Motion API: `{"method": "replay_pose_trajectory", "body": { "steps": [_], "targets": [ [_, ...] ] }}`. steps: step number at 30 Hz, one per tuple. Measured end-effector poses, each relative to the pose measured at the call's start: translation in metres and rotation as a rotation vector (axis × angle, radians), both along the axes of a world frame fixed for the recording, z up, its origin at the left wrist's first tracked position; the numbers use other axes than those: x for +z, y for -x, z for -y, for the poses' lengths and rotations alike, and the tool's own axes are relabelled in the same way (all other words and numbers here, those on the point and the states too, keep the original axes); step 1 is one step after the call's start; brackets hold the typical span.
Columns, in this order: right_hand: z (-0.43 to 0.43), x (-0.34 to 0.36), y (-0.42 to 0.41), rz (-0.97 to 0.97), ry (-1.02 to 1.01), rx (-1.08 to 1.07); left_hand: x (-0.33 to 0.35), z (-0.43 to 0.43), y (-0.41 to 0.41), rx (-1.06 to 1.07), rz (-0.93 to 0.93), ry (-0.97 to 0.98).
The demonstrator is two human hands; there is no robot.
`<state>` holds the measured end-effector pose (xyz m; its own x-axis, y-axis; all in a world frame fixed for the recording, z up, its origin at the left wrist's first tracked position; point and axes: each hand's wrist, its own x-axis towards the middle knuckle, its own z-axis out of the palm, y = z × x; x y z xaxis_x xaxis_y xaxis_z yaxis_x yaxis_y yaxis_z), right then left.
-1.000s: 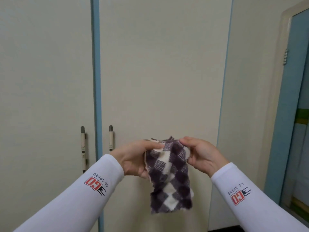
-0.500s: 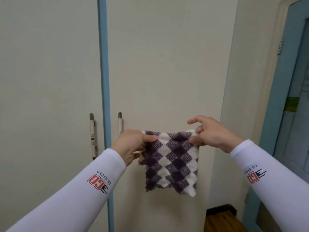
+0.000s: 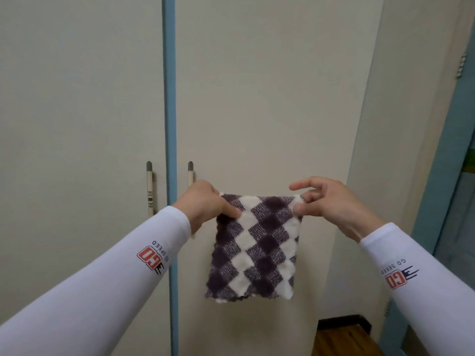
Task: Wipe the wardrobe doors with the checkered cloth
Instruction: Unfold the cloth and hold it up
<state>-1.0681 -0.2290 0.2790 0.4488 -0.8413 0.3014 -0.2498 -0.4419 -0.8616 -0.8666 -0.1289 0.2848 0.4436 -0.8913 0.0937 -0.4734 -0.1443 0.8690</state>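
Observation:
The checkered cloth (image 3: 257,242), purple and white, hangs flat and spread out in front of the right wardrobe door (image 3: 267,98). My left hand (image 3: 205,204) pinches its top left corner. My right hand (image 3: 326,204) pinches its top right corner between thumb and fingers, the index finger lifted. The left wardrobe door (image 3: 77,111) is cream like the right one. A blue strip (image 3: 169,98) runs between them. The cloth hangs a little away from the door, not pressed on it.
Two slim vertical handles flank the blue strip: the left handle (image 3: 149,188) and the right handle (image 3: 190,173), partly behind my left hand. A cream wall (image 3: 401,124) and a blue door frame (image 3: 452,150) stand to the right. Wooden floor (image 3: 341,340) shows at the bottom right.
The cloth went from bunched between both hands to stretched out flat. My hands moved apart and upward, and the view shifted slightly so the doors sit further right.

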Motion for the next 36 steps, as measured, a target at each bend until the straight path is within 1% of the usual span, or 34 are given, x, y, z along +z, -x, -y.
{"method": "replay_pose_trajectory", "body": {
  "steps": [4,6,7,9,12,14,16,21,25,26,27,28,30,31,33,36],
  "targets": [
    [0.003,-0.011,-0.007,-0.032,0.204,-0.03,-0.009,-0.002,0.004,0.124,0.229,0.212],
    [0.006,-0.011,-0.012,-0.099,0.311,-0.064,-0.018,-0.005,0.004,0.176,0.348,0.261],
    [0.008,-0.01,-0.014,-0.138,0.365,-0.079,-0.022,-0.005,0.003,0.209,0.378,0.277],
    [0.008,-0.009,-0.021,-0.204,0.459,-0.095,-0.029,-0.008,-0.002,0.255,0.38,0.308],
    [0.005,-0.006,-0.035,-0.226,0.527,-0.086,-0.029,-0.015,-0.016,0.281,0.378,0.333],
    [0.003,-0.007,-0.047,-0.201,0.503,-0.06,-0.029,-0.022,-0.028,0.277,0.35,0.346],
    [-0.003,-0.008,-0.06,-0.137,0.457,-0.031,-0.03,-0.031,-0.042,0.261,0.318,0.368],
    [-0.035,-0.017,-0.107,0.02,0.331,0.04,-0.038,-0.063,-0.091,0.286,0.343,0.419],
    [-0.077,-0.026,-0.16,0.248,0.062,0.201,-0.04,-0.097,-0.142,0.254,0.34,0.473],
    [-0.09,-0.029,-0.176,0.286,0.012,0.213,-0.041,-0.108,-0.156,0.225,0.306,0.481],
    [-0.106,-0.036,-0.198,0.323,-0.011,0.211,-0.042,-0.121,-0.176,0.166,0.219,0.486],
    [-0.12,-0.041,-0.216,0.331,0.025,0.188,-0.043,-0.133,-0.19,0.1,0.086,0.49],
    [-0.149,-0.055,-0.252,0.284,0.204,0.104,-0.046,-0.155,-0.219,-0.005,-0.203,0.473],
    [-0.163,-0.061,-0.271,0.262,0.277,0.067,-0.05,-0.165,-0.233,-0.013,-0.294,0.467],
    [-0.186,-0.069,-0.299,0.278,0.321,0.046,-0.061,-0.181,-0.256,0.011,-0.372,0.479],
    [-0.214,-0.081,-0.341,0.346,0.178,0.099,-0.081,-0.205,-0.3,0.05,-0.35,0.497]
  ]
}}
